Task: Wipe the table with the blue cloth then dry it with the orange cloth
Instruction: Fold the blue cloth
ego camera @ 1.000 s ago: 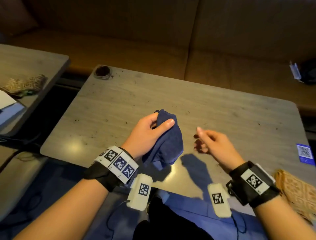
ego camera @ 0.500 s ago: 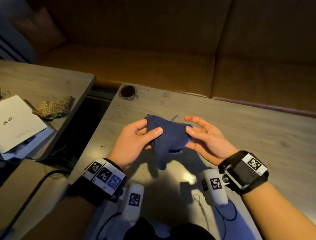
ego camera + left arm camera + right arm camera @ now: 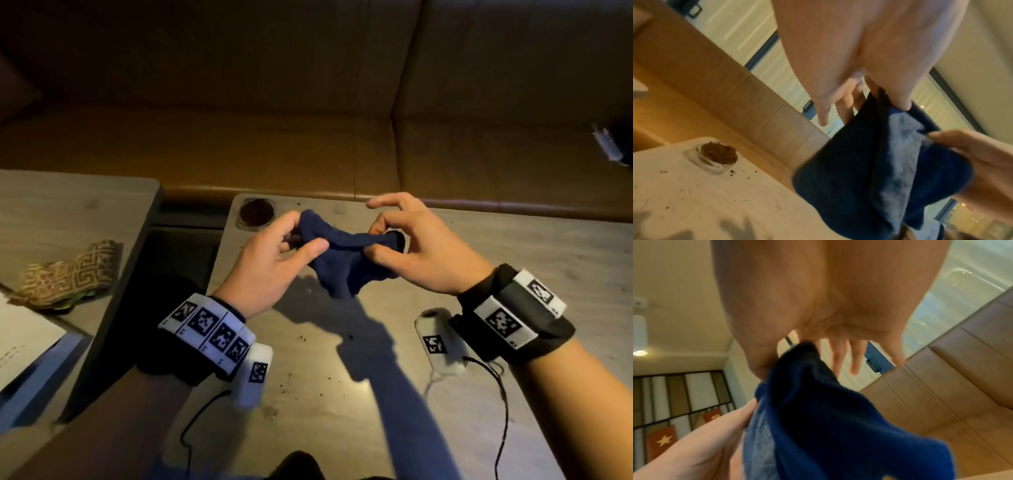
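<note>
blue cloth [image 3: 346, 260]: fuzzy terry fabric | table [image 3: 513, 246]: matt wood-grain, crumb-speckled | bench [image 3: 274, 144]: smooth leather-like | ashtray [image 3: 715, 155]: clear glass

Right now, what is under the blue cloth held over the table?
Under the blue cloth, pinched by left hand and right hand, lies bare table in shadow with dark crumbs; directly beneath is partly covered.

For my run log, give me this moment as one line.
stage: unfolding | left hand: pinches cloth | right hand: pinches cloth | cloth: above table, wiping not begun

Cloth [image 3: 346, 260] between both hands, above table [image 3: 513, 260].
</note>
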A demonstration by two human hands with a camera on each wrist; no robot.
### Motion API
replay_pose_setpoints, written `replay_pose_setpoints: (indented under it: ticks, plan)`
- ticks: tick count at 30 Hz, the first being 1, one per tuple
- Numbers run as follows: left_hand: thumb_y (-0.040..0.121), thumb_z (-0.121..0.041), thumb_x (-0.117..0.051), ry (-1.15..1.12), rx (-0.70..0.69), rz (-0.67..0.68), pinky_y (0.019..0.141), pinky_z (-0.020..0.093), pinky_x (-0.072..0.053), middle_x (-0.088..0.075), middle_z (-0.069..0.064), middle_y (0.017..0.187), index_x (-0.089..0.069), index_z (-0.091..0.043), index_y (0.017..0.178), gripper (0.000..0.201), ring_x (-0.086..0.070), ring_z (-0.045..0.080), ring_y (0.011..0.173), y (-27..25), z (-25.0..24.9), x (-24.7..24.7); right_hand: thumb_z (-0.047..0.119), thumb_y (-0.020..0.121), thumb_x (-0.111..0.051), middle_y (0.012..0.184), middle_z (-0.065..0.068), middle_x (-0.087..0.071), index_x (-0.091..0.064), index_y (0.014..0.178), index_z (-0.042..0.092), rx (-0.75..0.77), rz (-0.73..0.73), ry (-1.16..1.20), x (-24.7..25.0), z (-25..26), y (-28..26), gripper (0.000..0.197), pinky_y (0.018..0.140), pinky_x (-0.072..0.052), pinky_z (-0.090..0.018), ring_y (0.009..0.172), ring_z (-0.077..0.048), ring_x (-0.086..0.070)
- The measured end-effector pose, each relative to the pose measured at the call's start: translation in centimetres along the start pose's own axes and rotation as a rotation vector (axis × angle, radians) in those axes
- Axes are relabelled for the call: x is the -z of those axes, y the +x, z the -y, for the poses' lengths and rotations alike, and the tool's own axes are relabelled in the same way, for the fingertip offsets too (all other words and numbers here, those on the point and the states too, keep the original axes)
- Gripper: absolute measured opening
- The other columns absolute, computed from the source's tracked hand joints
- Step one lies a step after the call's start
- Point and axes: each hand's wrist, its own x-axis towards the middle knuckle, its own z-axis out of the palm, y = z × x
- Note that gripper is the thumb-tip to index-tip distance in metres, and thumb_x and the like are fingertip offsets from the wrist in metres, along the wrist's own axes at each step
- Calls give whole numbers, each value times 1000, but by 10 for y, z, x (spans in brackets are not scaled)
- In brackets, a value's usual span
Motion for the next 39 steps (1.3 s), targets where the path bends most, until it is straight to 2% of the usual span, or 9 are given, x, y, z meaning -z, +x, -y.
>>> replay_pose_setpoints:
  ticks: [6, 11, 14, 19, 23, 26, 30, 34, 39]
  plan:
    - [69, -26, -90, -342, 182, 104, 87, 27, -54, -67, -2, 119, -38, -21, 124, 76, -65, 8, 113, 19, 35, 21, 27, 96, -54, 82, 5, -60, -51, 93, 16, -2, -37, 286, -16, 29, 37, 12, 68, -47, -30, 74, -6, -56]
    - [72, -31, -86, -449, 362, 297, 101, 39, -52, -70, 0, 125, -60, -16, 128, 64, -64, 20, 120, 14, 48, 16, 24, 95, -55, 106, 4, -65, -58, 116, 14, 68, -13, 189, -7, 32, 44, 24, 84, -51, -23, 99, -6, -62]
    - [77, -34, -83, -492, 447, 229, 107, 56, -46, -72, 14, 119, -68, -6, 116, 51, -64, 31, 118, 9, 51, 8, 21, 95, -55, 108, 8, -66, -60, 117, 17, 95, -3, 161, -1, 28, 37, 23, 85, -49, -18, 102, -4, -61]
    - [103, -20, -50, -652, 614, 112, 111, 52, -42, -67, 17, 128, -56, -7, 136, 36, -62, 32, 121, 3, 40, -4, 19, 95, -56, 116, 7, -66, -60, 123, 20, 301, -66, -45, -9, 23, 5, 28, 94, -47, -21, 108, -4, -60]
    - [96, -32, -46, -1094, 703, 14, 117, 51, -29, -50, 25, 145, -46, 2, 144, 59, -48, 36, 132, -10, 21, 2, 6, 88, -62, 126, -3, -63, -62, 123, 13, 451, 5, -139, -70, 6, -30, 36, 103, -44, -41, 123, -20, -54]
    - [93, -38, -57, -1142, 684, 19, 105, 50, -45, -55, 26, 140, -54, 0, 138, 59, -55, 37, 127, -27, 20, -1, 2, 87, -65, 138, 2, -53, -55, 132, 18, 452, 87, -148, -95, -7, -42, 49, 108, -38, -47, 137, -19, -39]
    - [90, -21, -66, -860, 655, -63, 109, 56, -43, -62, 23, 133, -56, -5, 136, 50, -60, 37, 123, -33, 42, -12, 37, 89, -63, 137, 12, -53, -49, 136, 26, 117, 2, 350, -103, -5, -47, 50, 109, -35, -28, 131, -3, -43]
    - [91, -30, -58, -1049, 711, -134, 83, 36, -59, -67, 15, 128, -56, -7, 135, 50, -66, 25, 115, -17, 61, -3, 47, 88, -54, 140, 1, -52, -45, 137, 31, -542, -18, 1160, -123, -15, -14, 53, 106, -40, -42, 124, -14, -53]
    - [96, -39, -56, -986, 837, -86, 108, 49, -45, -69, 12, 126, -64, -13, 131, 44, -63, 28, 121, 11, 101, 14, 24, 94, -53, 125, -18, -62, -54, 128, 7, -658, 24, 1508, -153, -7, 41, 38, 97, -49, -42, 116, -31, -59]
